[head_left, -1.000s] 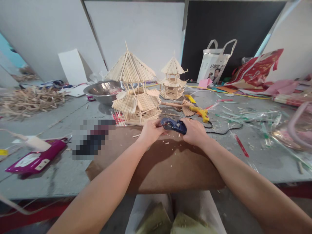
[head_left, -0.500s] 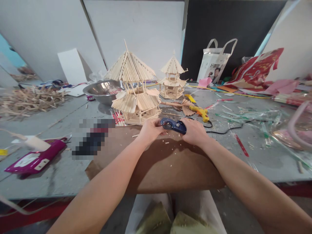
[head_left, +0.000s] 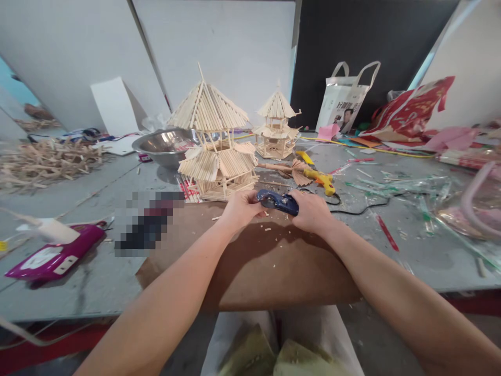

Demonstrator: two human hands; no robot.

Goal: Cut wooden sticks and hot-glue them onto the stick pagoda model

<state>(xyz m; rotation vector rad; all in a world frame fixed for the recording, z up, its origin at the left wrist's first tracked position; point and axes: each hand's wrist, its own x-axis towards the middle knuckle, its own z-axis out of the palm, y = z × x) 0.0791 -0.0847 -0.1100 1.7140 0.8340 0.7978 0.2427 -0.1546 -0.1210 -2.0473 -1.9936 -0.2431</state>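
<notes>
My right hand [head_left: 312,210] is wrapped round the handle of a dark blue hand tool [head_left: 278,201], whose head points left. At that head, the fingers of my left hand [head_left: 242,207] are pinched together; whatever they hold is too small or hidden to name. Both hands are above a brown board [head_left: 274,271] strewn with small pale wood bits. Just behind my left hand stands a larger two-tiered pavilion of thin wooden sticks [head_left: 219,162]. A smaller stick pavilion [head_left: 276,128] stands farther back.
A yellow glue gun [head_left: 323,180] with a black cord lies behind my right hand. Left are a metal bowl [head_left: 151,149], a stick pile [head_left: 47,162] and a purple device [head_left: 58,253]. Plastic wrappers [head_left: 403,188] and a white bag [head_left: 342,104] are at right.
</notes>
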